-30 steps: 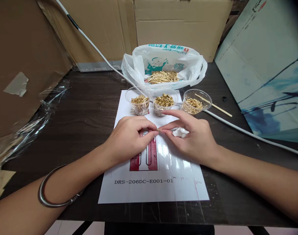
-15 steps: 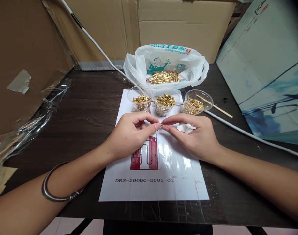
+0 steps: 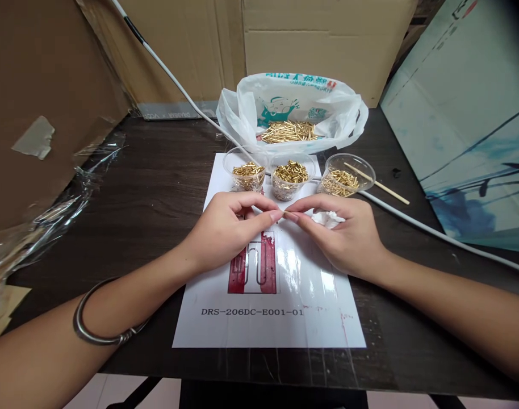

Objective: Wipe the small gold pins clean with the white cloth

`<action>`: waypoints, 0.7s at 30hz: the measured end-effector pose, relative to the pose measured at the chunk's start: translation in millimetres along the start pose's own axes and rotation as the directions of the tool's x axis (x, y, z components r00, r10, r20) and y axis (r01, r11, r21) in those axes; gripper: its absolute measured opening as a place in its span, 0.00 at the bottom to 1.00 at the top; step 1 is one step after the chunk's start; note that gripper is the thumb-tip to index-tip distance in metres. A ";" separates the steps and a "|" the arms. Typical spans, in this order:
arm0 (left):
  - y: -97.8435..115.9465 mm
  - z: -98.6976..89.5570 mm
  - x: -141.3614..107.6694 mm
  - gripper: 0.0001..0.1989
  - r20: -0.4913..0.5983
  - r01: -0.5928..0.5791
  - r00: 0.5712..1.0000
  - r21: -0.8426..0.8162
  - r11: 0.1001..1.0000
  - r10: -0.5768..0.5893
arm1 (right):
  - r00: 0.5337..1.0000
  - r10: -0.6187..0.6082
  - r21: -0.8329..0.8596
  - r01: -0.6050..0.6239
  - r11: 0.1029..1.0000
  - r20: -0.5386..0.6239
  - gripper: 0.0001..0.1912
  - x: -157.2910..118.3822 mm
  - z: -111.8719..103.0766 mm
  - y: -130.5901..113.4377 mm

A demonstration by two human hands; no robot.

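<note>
My left hand (image 3: 229, 230) and my right hand (image 3: 347, 236) meet fingertip to fingertip above the printed sheet (image 3: 225, 329). Each pinches with thumb and forefinger at a tiny gold-coloured pin (image 3: 284, 213), mostly covered by the fingertips. A crumpled white tissue (image 3: 326, 218) shows inside my right hand, under the forefinger. Just beyond the hands stand three clear plastic cups: a left cup (image 3: 245, 184), a middle cup (image 3: 285, 190) and a right cup (image 3: 367, 177). All hold small gold-coloured metal pieces.
Behind the cups, an open white plastic bag (image 3: 238, 128) holds many longer gold pins (image 3: 290, 132). A thin wooden stick (image 3: 391, 190) leans out of the right cup. A white cable (image 3: 438, 232) crosses the dark table (image 3: 166, 187). Cardboard (image 3: 327, 51) and a pale printed box (image 3: 464, 142) enclose the sides.
Both hands stay together at nearly the same spot. The fingertips have closed in a little, and less of the pin shows between them. The view has shifted slightly.
</note>
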State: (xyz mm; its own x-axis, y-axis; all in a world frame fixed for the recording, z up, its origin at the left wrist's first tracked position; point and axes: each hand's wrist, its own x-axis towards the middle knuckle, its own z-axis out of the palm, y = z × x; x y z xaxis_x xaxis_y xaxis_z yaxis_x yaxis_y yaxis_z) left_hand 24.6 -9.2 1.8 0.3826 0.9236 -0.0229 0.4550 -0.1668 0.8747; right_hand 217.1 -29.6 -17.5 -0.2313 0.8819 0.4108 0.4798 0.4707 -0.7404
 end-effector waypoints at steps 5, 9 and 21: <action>-3.5 -0.2 0.4 0.08 -0.053 -0.101 0.993 0.138 0.985 0.109 | 1.000 -0.008 -0.010 0.008 1.000 -0.005 0.03 1.1 0.0 -0.1; -5.3 -0.6 0.0 0.07 0.001 -0.224 0.973 0.270 0.937 0.232 | 1.000 -0.020 -0.036 0.021 0.999 0.019 0.03 1.3 -0.5 -1.4; -6.2 1.0 -1.5 0.06 0.074 -0.266 0.964 0.300 0.916 0.256 | 0.987 -0.014 -0.036 0.020 0.999 0.162 0.04 3.0 -1.4 -0.2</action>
State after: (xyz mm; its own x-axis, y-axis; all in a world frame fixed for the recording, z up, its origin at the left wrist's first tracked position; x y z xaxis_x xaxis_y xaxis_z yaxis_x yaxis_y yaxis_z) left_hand 22.0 -9.9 -4.0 0.5449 0.8219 0.1661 0.5563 -0.5025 0.6618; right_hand 217.4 -27.0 -15.4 -0.3721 0.8678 0.3293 0.5056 0.4870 -0.7122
